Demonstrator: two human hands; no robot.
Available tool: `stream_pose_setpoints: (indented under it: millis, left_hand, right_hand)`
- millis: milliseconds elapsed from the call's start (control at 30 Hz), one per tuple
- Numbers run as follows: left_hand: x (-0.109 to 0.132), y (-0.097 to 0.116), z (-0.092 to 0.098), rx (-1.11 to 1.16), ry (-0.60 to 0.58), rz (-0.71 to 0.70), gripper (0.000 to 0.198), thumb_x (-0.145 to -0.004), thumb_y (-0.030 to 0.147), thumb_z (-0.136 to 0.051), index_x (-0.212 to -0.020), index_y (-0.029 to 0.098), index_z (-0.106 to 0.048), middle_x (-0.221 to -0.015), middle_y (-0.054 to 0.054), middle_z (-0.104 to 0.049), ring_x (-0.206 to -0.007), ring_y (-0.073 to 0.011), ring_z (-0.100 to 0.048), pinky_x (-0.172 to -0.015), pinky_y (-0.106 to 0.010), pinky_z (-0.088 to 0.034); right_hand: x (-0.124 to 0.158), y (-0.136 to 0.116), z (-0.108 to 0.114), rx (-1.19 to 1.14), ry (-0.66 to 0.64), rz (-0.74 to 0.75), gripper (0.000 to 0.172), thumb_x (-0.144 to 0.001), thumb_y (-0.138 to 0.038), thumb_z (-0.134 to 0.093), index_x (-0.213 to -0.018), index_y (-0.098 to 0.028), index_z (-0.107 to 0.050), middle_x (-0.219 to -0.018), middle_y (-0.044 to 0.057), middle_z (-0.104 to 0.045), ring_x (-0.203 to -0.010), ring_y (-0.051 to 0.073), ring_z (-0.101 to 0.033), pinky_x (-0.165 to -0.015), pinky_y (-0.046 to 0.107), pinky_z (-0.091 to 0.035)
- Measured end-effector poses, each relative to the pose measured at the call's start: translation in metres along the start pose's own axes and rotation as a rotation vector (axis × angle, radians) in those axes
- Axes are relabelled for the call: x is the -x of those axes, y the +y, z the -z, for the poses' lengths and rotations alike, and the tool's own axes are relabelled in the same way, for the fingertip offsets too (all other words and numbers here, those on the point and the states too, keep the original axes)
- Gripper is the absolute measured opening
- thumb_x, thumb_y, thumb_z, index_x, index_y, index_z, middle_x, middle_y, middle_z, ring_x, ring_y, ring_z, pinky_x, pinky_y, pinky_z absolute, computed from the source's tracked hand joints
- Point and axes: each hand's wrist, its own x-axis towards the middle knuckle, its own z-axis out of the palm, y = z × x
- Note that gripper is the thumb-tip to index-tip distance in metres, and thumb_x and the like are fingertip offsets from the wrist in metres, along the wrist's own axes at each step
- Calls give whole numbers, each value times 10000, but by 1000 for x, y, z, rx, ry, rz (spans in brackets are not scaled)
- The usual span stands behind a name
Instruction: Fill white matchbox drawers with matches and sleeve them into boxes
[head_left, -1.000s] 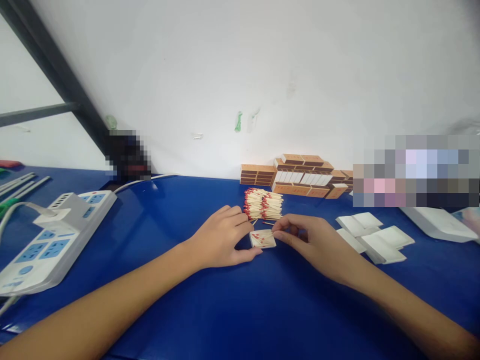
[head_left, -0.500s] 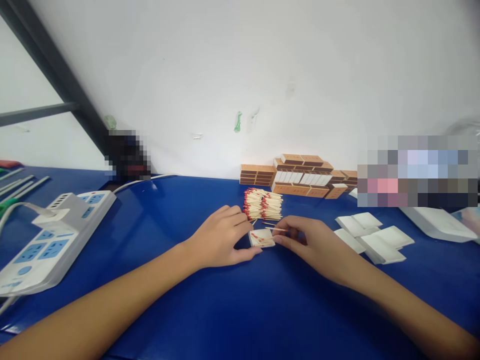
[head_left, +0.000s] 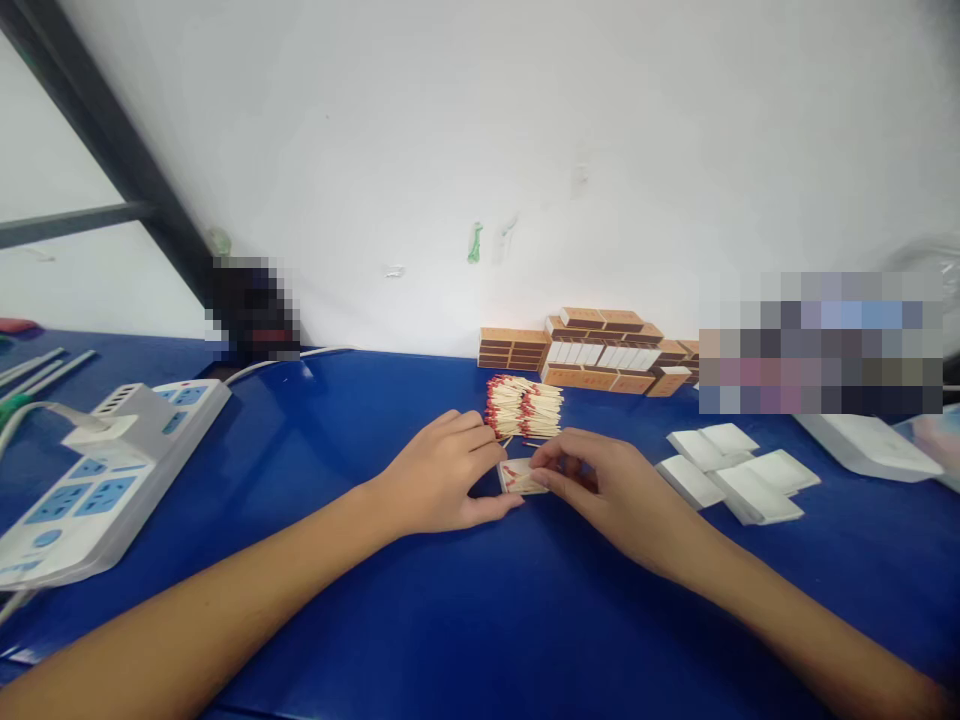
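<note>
A small open matchbox tray (head_left: 517, 477) with a few red-tipped matches lies on the blue table (head_left: 420, 620). My left hand (head_left: 442, 475) rests beside it, thumb and curled fingers holding its left side. My right hand (head_left: 600, 490) is closed in a pinch over the tray's right half, partly covering it; what the fingertips hold is hidden. Just behind the tray lies a pile of loose matches (head_left: 523, 408).
Stacked brown matchboxes and white trays (head_left: 600, 350) stand against the wall. Several empty white trays (head_left: 735, 475) lie at the right, with a white flat box (head_left: 870, 445) beyond. A white power strip (head_left: 97, 480) with a plugged charger sits at the left.
My right hand has moved left over the tray, and the single match seen in its fingers half a second ago no longer shows. My left hand stays in place.
</note>
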Motion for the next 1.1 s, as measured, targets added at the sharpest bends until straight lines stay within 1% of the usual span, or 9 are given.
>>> stream_pose_setpoints:
  millis: [133, 233, 300, 367, 433, 533, 700, 867, 1100]
  left_hand:
    - [0, 0, 0, 11, 11, 2, 350, -983, 485, -664, -999, 144, -740, -892, -78, -719, -878, -241, -648, -802, -390, -503]
    - [0, -1, 0, 5, 13, -7, 350, -978, 487, -674, -1007, 144, -736, -906, -81, -721, -882, -241, -649, -806, -389, -499]
    - [0, 0, 0, -10, 22, -21, 353, -972, 491, -682, -978, 142, -731, -889, -77, -714, -866, -238, -643, -777, -384, -487]
    - [-1, 1, 1, -28, 42, -41, 346, -973, 483, -681, -956, 141, -726, -874, -71, -705, -851, -232, -636, -748, -380, -471]
    - [-2, 4, 2, -46, 76, -66, 335, -975, 469, -678, -948, 138, -722, -863, -66, -698, -835, -225, -628, -729, -377, -458]
    - [-4, 9, 3, -76, 109, -97, 326, -975, 456, -673, -905, 140, -716, -827, -60, -686, -805, -216, -615, -707, -373, -442]
    - [-4, 12, -1, -94, 120, -122, 326, -968, 453, -671, -867, 146, -714, -768, -47, -671, -773, -207, -606, -694, -367, -433]
    - [-3, 12, -2, -88, 129, -124, 315, -962, 451, -679, -876, 150, -714, -774, -44, -673, -781, -203, -614, -695, -363, -433]
    - [-3, 12, -3, -103, 122, -143, 334, -967, 460, -671, -842, 151, -696, -757, -40, -656, -767, -202, -608, -686, -362, -431]
  right_hand:
    - [2, 1, 3, -16, -54, 70, 155, -992, -370, -667, -1039, -251, -754, -970, 18, -722, -695, 144, -570, -647, 296, -455]
    - [3, 3, 9, -22, -51, 113, 165, -1031, -356, -611, -1016, -264, -748, -1022, 13, -715, -737, 140, -586, -654, 287, -455]
    - [2, 3, 10, 14, 0, 131, 173, -1035, -322, -594, -972, -254, -740, -973, 16, -697, -727, 140, -576, -640, 286, -444]
    - [1, 0, 8, 66, 45, 137, 169, -1018, -302, -615, -920, -242, -739, -879, 14, -659, -688, 141, -551, -617, 288, -425]
    - [0, -3, 3, 102, 58, 147, 157, -996, -287, -644, -890, -237, -749, -809, 7, -614, -663, 140, -539, -610, 288, -417]
    - [0, -8, -6, 133, 62, 156, 142, -972, -241, -660, -863, -222, -749, -794, 5, -600, -675, 138, -569, -628, 286, -430]
    - [0, -11, -13, 168, 35, 116, 117, -932, -193, -677, -827, -207, -725, -815, 0, -624, -687, 133, -606, -638, 283, -443]
    - [0, -15, -11, 179, 7, 59, 99, -912, -184, -705, -816, -209, -711, -813, -5, -616, -677, 133, -590, -627, 280, -431]
    - [-2, -20, -12, 225, -64, -47, 144, -919, -185, -709, -777, -205, -699, -803, 2, -623, -671, 138, -584, -621, 284, -408]
